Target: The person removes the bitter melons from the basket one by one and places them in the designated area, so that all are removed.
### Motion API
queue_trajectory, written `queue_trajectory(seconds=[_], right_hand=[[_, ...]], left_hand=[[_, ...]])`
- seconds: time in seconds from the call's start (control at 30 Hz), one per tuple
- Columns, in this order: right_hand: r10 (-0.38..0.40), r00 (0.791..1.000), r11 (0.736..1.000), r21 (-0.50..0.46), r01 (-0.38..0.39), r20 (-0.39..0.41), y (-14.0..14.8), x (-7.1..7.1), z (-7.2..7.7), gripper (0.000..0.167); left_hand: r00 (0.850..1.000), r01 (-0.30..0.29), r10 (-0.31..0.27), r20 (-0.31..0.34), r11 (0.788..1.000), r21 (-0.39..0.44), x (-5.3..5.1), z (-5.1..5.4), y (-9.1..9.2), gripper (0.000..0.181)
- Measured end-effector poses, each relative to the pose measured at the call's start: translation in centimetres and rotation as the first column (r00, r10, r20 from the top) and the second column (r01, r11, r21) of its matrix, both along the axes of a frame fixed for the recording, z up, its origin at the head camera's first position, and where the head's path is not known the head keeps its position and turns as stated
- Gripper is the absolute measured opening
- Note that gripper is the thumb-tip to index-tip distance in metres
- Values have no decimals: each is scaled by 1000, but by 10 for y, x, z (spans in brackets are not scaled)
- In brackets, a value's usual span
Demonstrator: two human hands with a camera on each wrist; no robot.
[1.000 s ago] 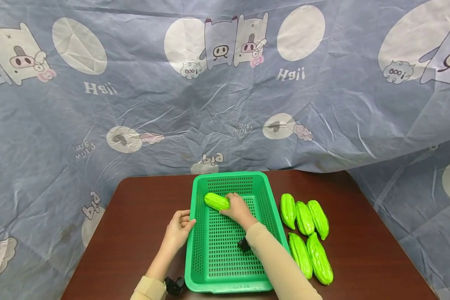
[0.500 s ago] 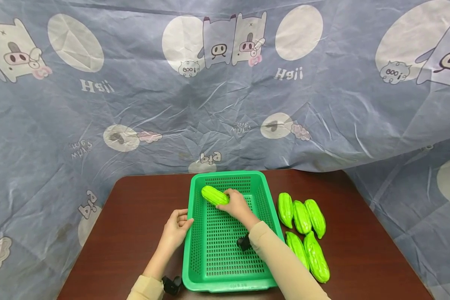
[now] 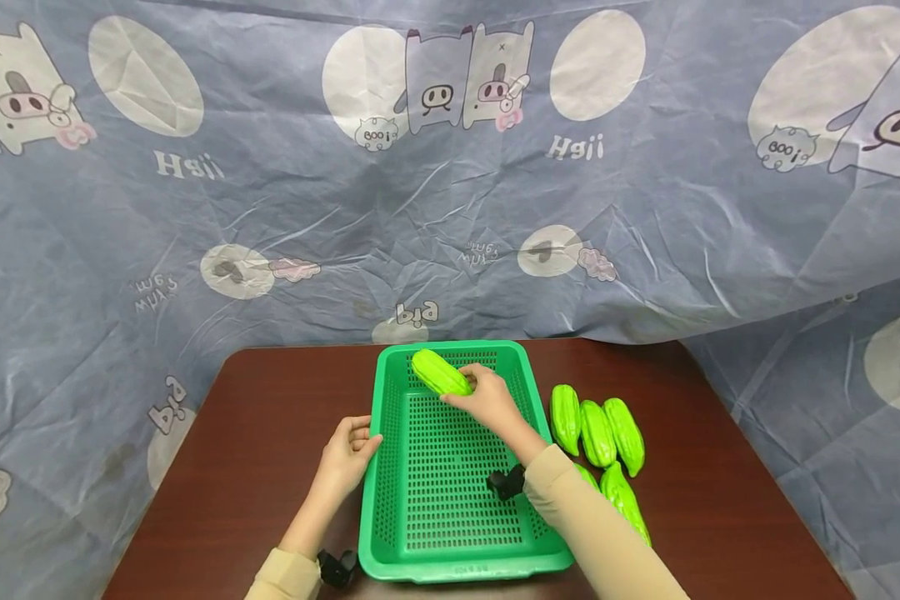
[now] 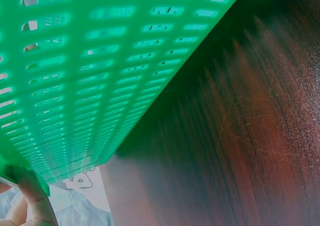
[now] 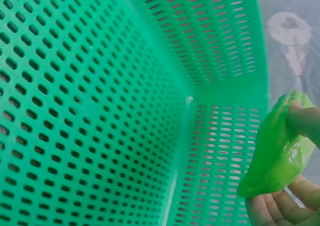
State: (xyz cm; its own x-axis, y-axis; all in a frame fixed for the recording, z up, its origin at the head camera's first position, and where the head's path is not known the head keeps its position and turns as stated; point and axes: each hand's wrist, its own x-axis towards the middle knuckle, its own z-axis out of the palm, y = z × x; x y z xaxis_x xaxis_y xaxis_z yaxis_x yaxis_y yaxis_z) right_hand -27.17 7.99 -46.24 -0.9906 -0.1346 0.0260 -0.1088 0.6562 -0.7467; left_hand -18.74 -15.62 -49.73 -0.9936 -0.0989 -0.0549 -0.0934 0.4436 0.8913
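Observation:
My right hand (image 3: 487, 398) grips a bright green bitter melon (image 3: 438, 372) by one end, above the far part of a green plastic basket (image 3: 367, 517). In the right wrist view, the thumb lies on one side of the bitter melon (image 5: 277, 151) and the fingers on the other, with the basket's slotted wall (image 5: 220, 151) beside it. My left hand (image 3: 345, 458) holds the basket's left rim, its fingers curled there. The left wrist view shows those fingers (image 4: 37, 201) at the rim, next to the slotted outer side (image 4: 90, 85).
Several more bitter melons (image 3: 597, 433) lie on the brown table (image 3: 270, 433) to the right of the basket; my right sleeve (image 3: 592, 525) partly covers the nearer ones. A patterned blue-grey cloth (image 3: 450, 192) hangs behind the table.
My right hand has raised the bitter melon from the basket's floor and moved it toward the far wall. My left hand stays at the rim. The head view has shifted slightly.

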Motion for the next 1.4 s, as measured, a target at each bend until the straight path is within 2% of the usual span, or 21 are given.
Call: queue_trajectory(seconds=[0.33, 0.67, 1.0, 1.4], right_hand=[[-66, 997, 996, -51, 68, 31, 29, 15, 28, 63], [-121, 992, 985, -118, 124, 32, 80, 38, 42, 69], [-184, 980, 976, -105, 192, 80, 131, 62, 45, 75], [-285, 943, 951, -75, 300, 170, 181, 92, 37, 84]], left_hand=[[1000, 10, -10, -2, 1000, -11, 0, 0, -1, 44], [1000, 7, -7, 9, 1000, -16, 1, 1, -1, 44], [1000, 8, -8, 19, 1000, -12, 4, 2, -4, 45], [1000, 13, -13, 10, 1000, -7, 1, 1, 0, 44]])
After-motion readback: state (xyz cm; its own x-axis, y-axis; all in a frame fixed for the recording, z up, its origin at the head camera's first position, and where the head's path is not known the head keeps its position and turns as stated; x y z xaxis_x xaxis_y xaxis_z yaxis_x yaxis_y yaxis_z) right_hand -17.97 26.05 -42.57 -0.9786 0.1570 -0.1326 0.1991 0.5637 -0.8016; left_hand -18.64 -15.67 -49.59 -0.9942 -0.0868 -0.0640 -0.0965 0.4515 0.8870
